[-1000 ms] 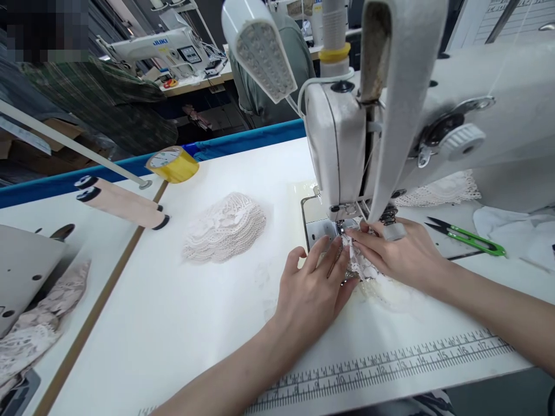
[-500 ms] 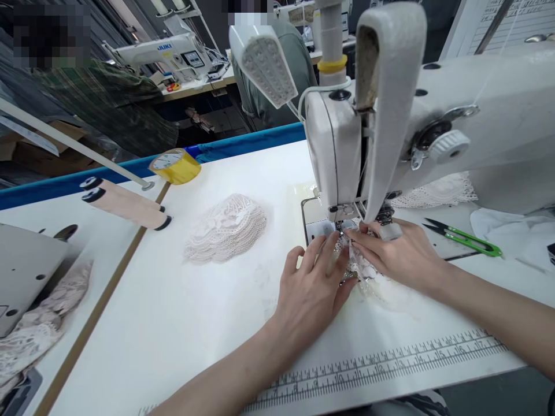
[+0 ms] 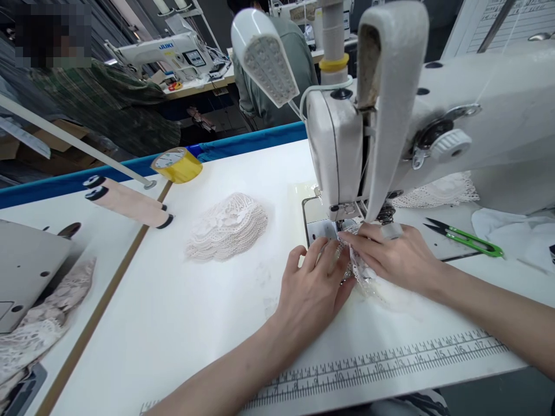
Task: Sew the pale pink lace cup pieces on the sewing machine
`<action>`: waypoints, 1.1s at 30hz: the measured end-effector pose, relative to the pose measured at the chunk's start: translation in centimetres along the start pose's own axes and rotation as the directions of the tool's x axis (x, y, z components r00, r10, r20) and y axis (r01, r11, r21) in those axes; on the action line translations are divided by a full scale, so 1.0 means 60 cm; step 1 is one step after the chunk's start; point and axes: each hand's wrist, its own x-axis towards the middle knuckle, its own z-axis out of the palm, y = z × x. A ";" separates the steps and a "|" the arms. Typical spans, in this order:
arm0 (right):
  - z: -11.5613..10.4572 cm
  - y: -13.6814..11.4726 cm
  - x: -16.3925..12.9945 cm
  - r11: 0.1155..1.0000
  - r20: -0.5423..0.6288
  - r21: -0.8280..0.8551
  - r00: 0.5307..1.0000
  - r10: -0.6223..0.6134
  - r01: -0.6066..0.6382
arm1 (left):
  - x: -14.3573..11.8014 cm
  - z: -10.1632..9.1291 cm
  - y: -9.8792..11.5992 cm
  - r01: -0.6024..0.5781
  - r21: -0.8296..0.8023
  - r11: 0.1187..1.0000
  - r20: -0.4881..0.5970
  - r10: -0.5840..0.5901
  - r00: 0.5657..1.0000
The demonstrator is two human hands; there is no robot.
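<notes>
Both hands, left hand (image 3: 314,289) and right hand (image 3: 392,257), press flat on lace piece (image 3: 368,277), feeding it under presser foot (image 3: 347,222); needle probably hidden; next, steady guiding.

white openwork lace piece (image 3: 368,277) | lies flat and slightly rumpled on the white sewing table | front edge tucked under the machine's presser foot | pinned beneath both hands, only a strip visible between them
</notes>
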 end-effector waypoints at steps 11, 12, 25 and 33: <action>0.003 -0.001 -0.002 0.998 -0.007 0.064 1.000 0.011 -0.010 | -0.001 0.001 0.000 0.011 -0.010 1.000 0.005 -0.011 1.000; 0.004 0.001 -0.003 0.998 -0.014 0.060 1.000 0.003 -0.003 | -0.001 0.000 0.000 0.011 -0.010 1.000 0.004 -0.011 1.000; 0.011 -0.004 -0.002 0.993 0.007 0.095 0.997 0.074 -0.075 | -0.003 0.002 -0.002 0.012 -0.023 1.000 -0.001 -0.012 1.000; 0.004 -0.010 0.007 0.929 0.137 0.322 0.980 0.142 -0.180 | -0.004 0.005 -0.002 0.012 -0.042 0.999 -0.007 -0.012 1.000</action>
